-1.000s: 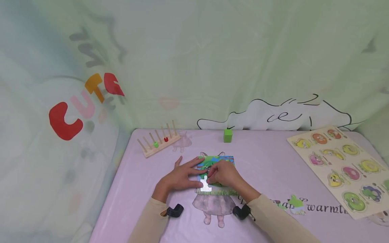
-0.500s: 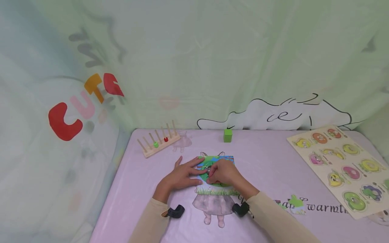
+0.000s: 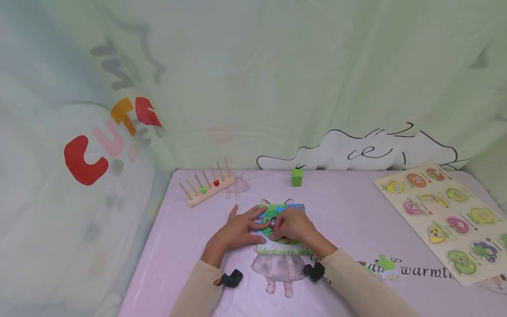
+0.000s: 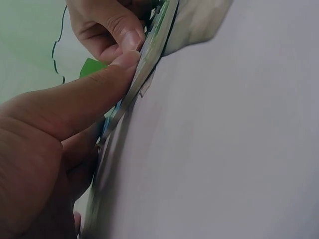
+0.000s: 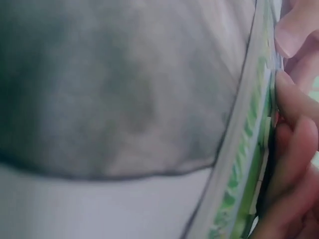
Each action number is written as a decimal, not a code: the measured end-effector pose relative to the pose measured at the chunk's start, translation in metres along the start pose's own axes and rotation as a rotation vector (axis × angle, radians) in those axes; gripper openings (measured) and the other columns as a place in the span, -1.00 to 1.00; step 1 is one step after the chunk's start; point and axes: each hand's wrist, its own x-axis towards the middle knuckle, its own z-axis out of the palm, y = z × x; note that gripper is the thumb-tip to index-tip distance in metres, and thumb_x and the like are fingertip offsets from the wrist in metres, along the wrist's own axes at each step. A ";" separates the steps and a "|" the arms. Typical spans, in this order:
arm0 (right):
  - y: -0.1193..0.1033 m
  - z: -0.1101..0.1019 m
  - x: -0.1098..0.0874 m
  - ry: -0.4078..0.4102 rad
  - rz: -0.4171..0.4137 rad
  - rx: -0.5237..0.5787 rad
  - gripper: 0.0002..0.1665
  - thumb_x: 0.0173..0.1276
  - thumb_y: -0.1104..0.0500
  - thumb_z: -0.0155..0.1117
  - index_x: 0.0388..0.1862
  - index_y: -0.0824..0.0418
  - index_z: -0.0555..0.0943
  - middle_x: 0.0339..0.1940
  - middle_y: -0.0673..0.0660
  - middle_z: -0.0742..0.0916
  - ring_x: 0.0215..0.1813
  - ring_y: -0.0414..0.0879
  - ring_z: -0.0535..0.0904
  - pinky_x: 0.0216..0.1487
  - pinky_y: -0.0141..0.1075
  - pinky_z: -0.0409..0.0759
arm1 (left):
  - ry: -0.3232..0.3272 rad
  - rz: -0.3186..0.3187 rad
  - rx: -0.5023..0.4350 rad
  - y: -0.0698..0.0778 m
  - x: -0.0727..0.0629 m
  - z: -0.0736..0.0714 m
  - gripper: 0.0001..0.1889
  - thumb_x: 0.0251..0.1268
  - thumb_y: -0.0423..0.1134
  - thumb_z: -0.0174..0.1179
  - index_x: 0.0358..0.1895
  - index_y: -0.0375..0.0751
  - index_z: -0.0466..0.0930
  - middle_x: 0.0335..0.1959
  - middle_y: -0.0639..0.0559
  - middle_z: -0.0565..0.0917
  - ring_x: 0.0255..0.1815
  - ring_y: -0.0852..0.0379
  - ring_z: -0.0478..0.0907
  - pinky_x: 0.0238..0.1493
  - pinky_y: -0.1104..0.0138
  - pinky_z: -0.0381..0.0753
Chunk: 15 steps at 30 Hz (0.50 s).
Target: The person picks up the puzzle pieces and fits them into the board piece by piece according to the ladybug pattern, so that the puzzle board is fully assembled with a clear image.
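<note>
A small jigsaw puzzle [image 3: 283, 251] in a frame, with a green and blue picture and a grass border, lies in front of me. My left hand [image 3: 239, 231] rests on its left side with fingers spread, the thumb near the lower left part. Over the right half, my right hand [image 3: 295, 223] has curled fingers and pinches at a puzzle piece in the lower left area, mostly hidden under the fingertips. In the left wrist view, the two thumb tips meet at the puzzle's surface. Raised piece edges [image 5: 261, 164] show beside the right fingers in the right wrist view.
Loose puzzle pieces [image 3: 386, 266] lie to the right of my right forearm. A fruit-picture board [image 3: 443, 220] covers the table's right side. Behind the puzzle stands a green block [image 3: 297, 177]. A peg rack [image 3: 211, 191] with a green and a red bead is at back left.
A bare silvery gap at the puzzle's lower left showed a second ago; a pale grassy piece now covers it. Both hands have stayed nearly in place, the left thumb shifting slightly right.
</note>
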 end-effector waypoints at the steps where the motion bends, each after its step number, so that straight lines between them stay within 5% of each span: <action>1: 0.000 -0.001 0.000 0.004 0.011 -0.035 -0.59 -0.06 -0.03 0.73 -0.70 0.03 0.60 -0.79 -0.08 0.57 -0.68 -0.20 0.49 -0.62 -0.38 0.24 | -0.002 -0.002 0.004 0.000 0.000 0.000 -0.42 0.27 0.20 0.34 0.36 0.26 0.55 0.64 0.23 0.18 0.69 0.07 0.03 0.55 -0.36 -0.34; 6: 0.001 -0.004 0.001 0.026 0.050 -0.171 -0.41 -0.14 -0.21 0.73 -0.78 -0.03 0.45 -0.78 -0.15 0.40 -0.64 -0.21 0.32 -0.64 -0.36 0.15 | -0.011 -0.011 0.014 0.000 0.001 0.001 -0.42 0.28 0.22 0.32 0.37 0.29 0.53 0.65 0.27 0.15 0.70 0.11 0.00 0.56 -0.33 -0.36; 15: 0.003 -0.003 0.003 0.040 0.028 -0.201 -0.41 -0.16 -0.26 0.72 -0.74 0.00 0.48 -0.75 -0.13 0.45 -0.60 -0.18 0.40 -0.63 -0.35 0.19 | -0.005 -0.009 0.028 -0.001 0.001 0.001 -0.42 0.28 0.23 0.32 0.36 0.31 0.53 0.65 0.29 0.15 0.70 0.12 0.01 0.56 -0.34 -0.35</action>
